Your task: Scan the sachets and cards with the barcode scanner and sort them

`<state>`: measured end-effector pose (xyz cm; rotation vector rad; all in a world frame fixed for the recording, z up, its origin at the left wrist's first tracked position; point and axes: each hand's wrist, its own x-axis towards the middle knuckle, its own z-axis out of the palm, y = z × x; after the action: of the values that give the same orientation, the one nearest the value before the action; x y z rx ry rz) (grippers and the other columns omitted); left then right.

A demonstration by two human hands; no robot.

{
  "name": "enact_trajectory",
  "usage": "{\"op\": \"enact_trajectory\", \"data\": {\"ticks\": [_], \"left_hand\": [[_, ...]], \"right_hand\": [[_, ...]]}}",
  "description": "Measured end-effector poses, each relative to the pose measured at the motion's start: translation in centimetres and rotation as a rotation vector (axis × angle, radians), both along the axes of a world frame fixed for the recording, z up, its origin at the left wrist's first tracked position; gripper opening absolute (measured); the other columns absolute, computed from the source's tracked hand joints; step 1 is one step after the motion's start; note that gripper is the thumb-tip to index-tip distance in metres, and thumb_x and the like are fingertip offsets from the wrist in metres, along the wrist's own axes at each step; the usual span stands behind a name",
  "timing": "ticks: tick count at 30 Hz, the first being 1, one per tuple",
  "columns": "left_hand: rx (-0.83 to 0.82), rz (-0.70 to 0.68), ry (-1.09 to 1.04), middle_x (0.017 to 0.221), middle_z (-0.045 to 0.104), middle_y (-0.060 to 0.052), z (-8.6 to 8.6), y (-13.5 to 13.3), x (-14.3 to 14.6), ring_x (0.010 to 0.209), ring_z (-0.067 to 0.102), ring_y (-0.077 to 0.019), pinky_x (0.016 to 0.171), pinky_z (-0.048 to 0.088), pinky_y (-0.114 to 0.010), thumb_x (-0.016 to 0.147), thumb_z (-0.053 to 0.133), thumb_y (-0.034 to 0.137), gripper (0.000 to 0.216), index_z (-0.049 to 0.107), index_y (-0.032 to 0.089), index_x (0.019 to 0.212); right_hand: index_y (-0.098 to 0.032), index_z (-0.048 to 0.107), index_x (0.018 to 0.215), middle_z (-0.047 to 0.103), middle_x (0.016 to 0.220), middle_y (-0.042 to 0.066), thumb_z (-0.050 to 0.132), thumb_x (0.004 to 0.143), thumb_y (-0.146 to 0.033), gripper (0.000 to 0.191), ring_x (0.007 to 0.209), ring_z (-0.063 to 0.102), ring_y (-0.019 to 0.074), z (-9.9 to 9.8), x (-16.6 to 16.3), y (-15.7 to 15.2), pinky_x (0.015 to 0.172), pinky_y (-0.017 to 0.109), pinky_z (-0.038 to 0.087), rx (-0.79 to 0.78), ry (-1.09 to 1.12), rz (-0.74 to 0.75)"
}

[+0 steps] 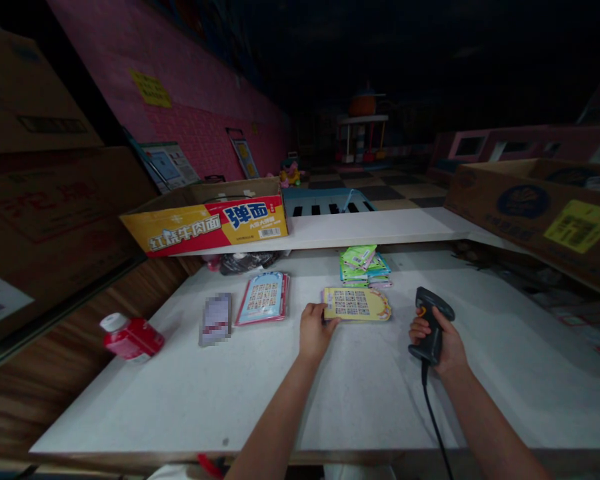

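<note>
Head view: pinching left end of flat yellow round-ended printed pack [357,305], centre of white tabletop [375,413], between thumb and fingers of left hand [314,339], clamping right hand [451,343] round dark plastic pistol-shaped scanner [431,333], right, possibly skewing pack by pushing sideways.

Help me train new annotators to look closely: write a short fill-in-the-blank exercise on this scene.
1. The left hand touches a card pack whose top is coloured ____.
2. The right hand holds a barcode scanner whose cord leaves the picture at its ____ edge.
3. The red bottle has a ____ cap.

Missing words: yellow; bottom; white
</note>
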<state>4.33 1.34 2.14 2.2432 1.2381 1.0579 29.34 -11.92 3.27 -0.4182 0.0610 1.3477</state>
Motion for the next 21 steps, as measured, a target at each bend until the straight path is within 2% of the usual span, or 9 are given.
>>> {"op": "enact_trajectory", "data": {"ticks": [4,7,10,13,15,18,21], "left_hand": [[0.074,0.057,0.041,0.097,0.061,-0.010,1.0,0.3,-1.7,0.093,0.057,-0.0229,0.086,0.047,-0.036,0.086,0.058,0.027,0.022,0.065,0.016,0.104],[0.141,0.229,0.159,0.100,0.061,-0.011,2.7,1.4,-4.5,0.099,0.055,-0.0255,0.090,0.043,-0.038,0.087,0.052,0.023,0.022,0.065,0.017,0.104],[0.158,0.465,0.326,0.105,0.061,-0.012,4.5,2.7,-7.8,0.103,0.051,-0.0283,0.092,0.038,-0.040,0.087,0.049,0.023,0.026,0.066,0.018,0.106],[0.063,0.687,0.436,0.111,0.059,-0.014,5.6,3.4,-10.4,0.108,0.048,-0.0321,0.089,0.037,-0.042,0.086,0.052,0.032,0.031,0.063,0.019,0.112],[-0.034,0.776,0.475,0.112,0.058,-0.016,5.7,3.3,-11.4,0.109,0.047,-0.0343,0.087,0.036,-0.043,0.084,0.055,0.040,0.038,0.061,0.017,0.114],[-0.124,0.823,0.500,0.113,0.056,-0.017,5.5,2.6,-11.8,0.109,0.047,-0.0352,0.085,0.037,-0.042,0.083,0.055,0.049,0.046,0.058,0.015,0.114],[-0.138,0.834,0.518,0.112,0.056,-0.017,5.5,1.4,-11.8,0.110,0.048,-0.0350,0.083,0.038,-0.040,0.082,0.056,0.052,0.049,0.056,0.015,0.113]], "right_hand": [[-0.017,0.053,0.093,0.046,0.058,-0.007,0.068,0.076,-0.021,0.023,0.045,0.046,0.0059,-0.1,-0.1,-0.2,0.042,0.016,0.046,0.003,-0.022,-0.006],[-0.018,0.053,0.090,0.046,0.058,-0.006,0.066,0.077,-0.021,0.019,0.045,0.046,0.0060,-0.1,-0.1,-0.4,0.041,0.016,0.046,-0.001,-0.021,-0.011],[-0.018,0.052,0.089,0.046,0.057,-0.006,0.064,0.078,-0.021,0.016,0.044,0.046,0.0062,-0.1,-0.2,-0.5,0.041,0.017,0.046,-0.016,-0.012,-0.009],[-0.017,0.053,0.089,0.045,0.056,-0.006,0.062,0.079,-0.021,0.014,0.044,0.046,0.0064,-0.1,-0.2,-0.5,0.041,0.017,0.046,-0.030,-0.009,-0.009],[-0.017,0.053,0.088,0.045,0.056,-0.005,0.061,0.080,-0.021,0.012,0.044,0.046,0.0066,-0.1,-0.3,-0.5,0.040,0.017,0.046,-0.027,-0.012,-0.014],[-0.016,0.054,0.088,0.045,0.056,-0.005,0.059,0.081,-0.021,0.010,0.044,0.046,0.0068,-0.2,-0.4,-0.6,0.041,0.018,0.046,-0.019,-0.025,-0.023],[-0.016,0.054,0.090,0.045,0.057,-0.005,0.059,0.081,-0.021,0.011,0.044,0.046,0.0067,-0.2,-0.4,-0.6,0.040,0.017,0.046,-0.027,-0.030,-0.024]]}}
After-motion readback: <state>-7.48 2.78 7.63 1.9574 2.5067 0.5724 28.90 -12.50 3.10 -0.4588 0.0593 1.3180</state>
